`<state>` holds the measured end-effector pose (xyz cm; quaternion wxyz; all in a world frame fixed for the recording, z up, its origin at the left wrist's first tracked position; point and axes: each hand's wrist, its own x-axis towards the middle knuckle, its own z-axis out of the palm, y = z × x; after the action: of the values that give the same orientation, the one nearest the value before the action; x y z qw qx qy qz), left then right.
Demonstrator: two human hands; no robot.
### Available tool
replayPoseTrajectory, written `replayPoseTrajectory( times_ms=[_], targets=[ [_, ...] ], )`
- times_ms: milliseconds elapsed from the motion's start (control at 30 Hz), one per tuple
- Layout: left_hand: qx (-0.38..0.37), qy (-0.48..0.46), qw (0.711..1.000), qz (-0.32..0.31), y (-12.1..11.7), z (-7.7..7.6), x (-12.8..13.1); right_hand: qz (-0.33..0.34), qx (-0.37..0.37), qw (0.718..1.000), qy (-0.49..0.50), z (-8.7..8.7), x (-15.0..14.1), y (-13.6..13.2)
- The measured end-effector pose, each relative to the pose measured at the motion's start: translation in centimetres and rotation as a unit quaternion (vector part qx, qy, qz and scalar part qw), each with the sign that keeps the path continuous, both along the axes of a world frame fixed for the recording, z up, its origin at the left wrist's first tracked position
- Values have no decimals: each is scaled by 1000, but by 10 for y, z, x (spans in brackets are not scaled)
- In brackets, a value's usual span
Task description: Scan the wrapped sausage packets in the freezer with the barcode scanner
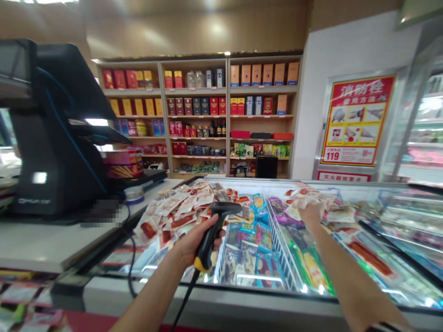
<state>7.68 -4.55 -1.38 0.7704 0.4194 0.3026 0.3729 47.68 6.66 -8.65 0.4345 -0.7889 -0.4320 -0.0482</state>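
My left hand [204,235] is wrapped round the handle of a black and yellow barcode scanner [209,242], its head up and its cable hanging down. Beside it, a large pile of small packaged sausages [183,207] in clear and whitish wrappers lies on the freezer's glass top. My right hand [310,213] reaches into a smaller heap of such packets [304,198] on the right part of the glass. Its fingers are hidden among the wrappers, so their grip does not show.
Under the glass of the chest freezer [263,291], wire baskets hold colourful frozen packs [251,235]. To the left, a black checkout terminal [51,138] stands on a counter [44,242]. Shelves of boxed goods [197,106] line the back wall. A red and yellow poster [358,120] hangs at right.
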Motion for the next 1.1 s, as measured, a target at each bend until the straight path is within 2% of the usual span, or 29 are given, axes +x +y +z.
replayPoseTrajectory(
  times_ms=[100,233,300,467,600,767,900,967,1100],
  targets=[
    [3,-14,1000,-15,-9,1,1,47,8,999,13,2,-22,-10],
    [25,-44,998,-38,-26,8,-9,144,153,973,98,14,-82,-25],
    [34,-59,997,-45,-33,13,-21,167,193,955,149,19,-117,-32],
    [41,-90,995,-29,-48,22,-52,230,217,924,214,25,-192,-44],
    [42,-104,994,-10,-56,23,-69,249,228,912,232,23,-233,-47],
    [48,-109,993,11,-64,19,-78,277,257,889,257,15,-256,-39],
    [58,-100,993,24,-64,17,-77,262,262,894,253,9,-257,-32],
    [45,-106,993,29,-60,16,-79,249,256,903,239,9,-256,-32],
    [26,-120,991,51,-48,13,-89,190,182,955,138,19,-258,-28]
  ],
)
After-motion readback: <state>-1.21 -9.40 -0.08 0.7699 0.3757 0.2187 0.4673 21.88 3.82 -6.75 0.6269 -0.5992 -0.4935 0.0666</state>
